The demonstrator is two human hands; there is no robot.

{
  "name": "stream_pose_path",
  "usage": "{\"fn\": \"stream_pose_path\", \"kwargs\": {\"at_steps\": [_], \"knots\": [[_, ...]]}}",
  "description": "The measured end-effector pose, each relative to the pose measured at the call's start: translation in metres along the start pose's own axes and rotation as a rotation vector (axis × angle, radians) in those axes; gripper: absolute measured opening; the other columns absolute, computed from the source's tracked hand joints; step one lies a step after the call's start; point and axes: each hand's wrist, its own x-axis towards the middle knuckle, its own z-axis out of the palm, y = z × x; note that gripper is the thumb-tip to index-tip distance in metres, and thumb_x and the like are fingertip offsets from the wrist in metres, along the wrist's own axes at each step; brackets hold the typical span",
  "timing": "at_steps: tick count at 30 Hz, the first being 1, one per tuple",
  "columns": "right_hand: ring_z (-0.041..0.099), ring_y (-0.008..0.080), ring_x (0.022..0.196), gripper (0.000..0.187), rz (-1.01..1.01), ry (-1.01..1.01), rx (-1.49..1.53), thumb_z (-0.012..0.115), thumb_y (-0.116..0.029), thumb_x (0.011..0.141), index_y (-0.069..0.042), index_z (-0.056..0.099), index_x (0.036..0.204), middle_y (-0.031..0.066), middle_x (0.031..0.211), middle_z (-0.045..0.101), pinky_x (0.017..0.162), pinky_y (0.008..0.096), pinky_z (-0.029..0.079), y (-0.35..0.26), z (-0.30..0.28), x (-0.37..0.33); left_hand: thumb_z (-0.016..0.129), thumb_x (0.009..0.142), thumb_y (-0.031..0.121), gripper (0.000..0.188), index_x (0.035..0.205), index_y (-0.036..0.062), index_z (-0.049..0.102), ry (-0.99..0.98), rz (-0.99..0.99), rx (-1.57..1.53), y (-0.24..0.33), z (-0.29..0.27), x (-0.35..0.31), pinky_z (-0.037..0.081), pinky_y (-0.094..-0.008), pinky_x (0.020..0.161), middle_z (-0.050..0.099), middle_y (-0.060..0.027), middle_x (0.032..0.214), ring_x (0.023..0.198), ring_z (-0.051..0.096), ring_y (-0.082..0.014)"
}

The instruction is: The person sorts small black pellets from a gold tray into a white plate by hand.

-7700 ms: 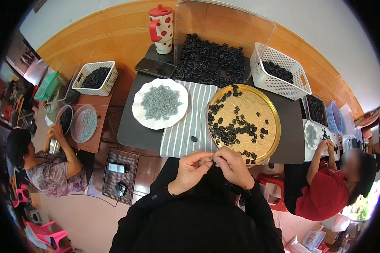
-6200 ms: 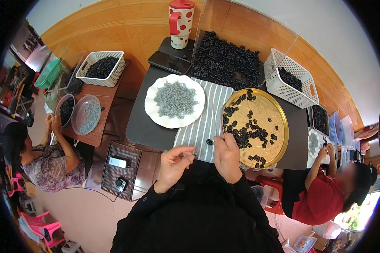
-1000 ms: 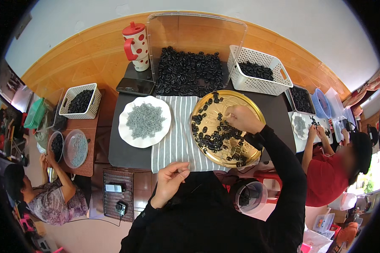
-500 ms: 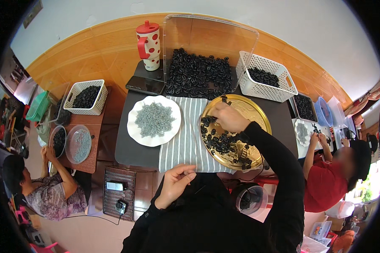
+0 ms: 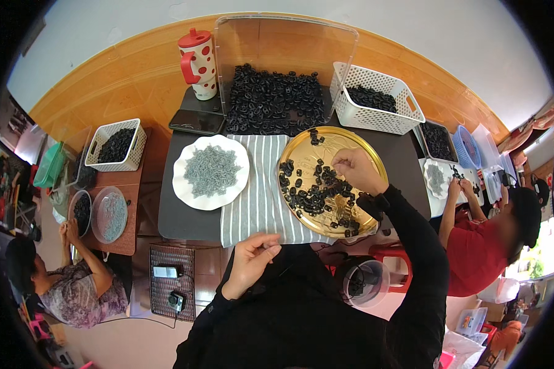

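The right hand [image 5: 358,169], fingertips together, is over black parts [image 5: 314,198] on a gold tray [image 5: 345,140]; anything pinched is hidden. The left hand [image 5: 252,261] curls by the striped cloth [image 5: 252,215], grip unclear. Tray and white plate [image 5: 181,194] flank the cloth, probably for easy reach.

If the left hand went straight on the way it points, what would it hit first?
The left hand would probably meet the grey-and-white striped cloth first, with the round golden tray beyond; depth is unclear, so it might pass above.
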Motion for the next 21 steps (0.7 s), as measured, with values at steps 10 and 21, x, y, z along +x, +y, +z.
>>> {"fn": "stream_pose_path", "kwargs": {"at_steps": [10, 21], "knots": [[0.059, 0.0395, 0.077, 0.010, -0.171, 0.008, -0.422, 0.063, -0.007, 0.073, -0.001, 0.064, 0.080, 0.0214, 0.081, 0.062, 0.068, 0.0439, 0.047, 0.009, 0.010, 0.000, 0.061, 0.087, -0.001, 0.023, 0.109, 0.0013, 0.065, -0.012, -0.013, 0.037, 0.003, 0.008, 0.001, 0.044, -0.0192, 0.060, 0.059, -0.0017, 0.089, 0.074, 0.054, -0.0061], [0.058, 0.0388, 0.076, 0.006, -0.211, -0.008, -0.648, 0.057, -0.004, 0.074, 0.000, 0.058, 0.079, 0.0202, 0.084, 0.057, 0.067, 0.0463, 0.046, -0.008, 0.019, -0.017, 0.063, 0.087, 0.001, 0.021, 0.108, 0.0012, 0.065, 0.002, -0.013, 0.055, 0.003, 0.012, 0.006, 0.045, -0.0195, 0.059, 0.058, -0.0015, 0.088, 0.073, 0.054, -0.0063]]}}
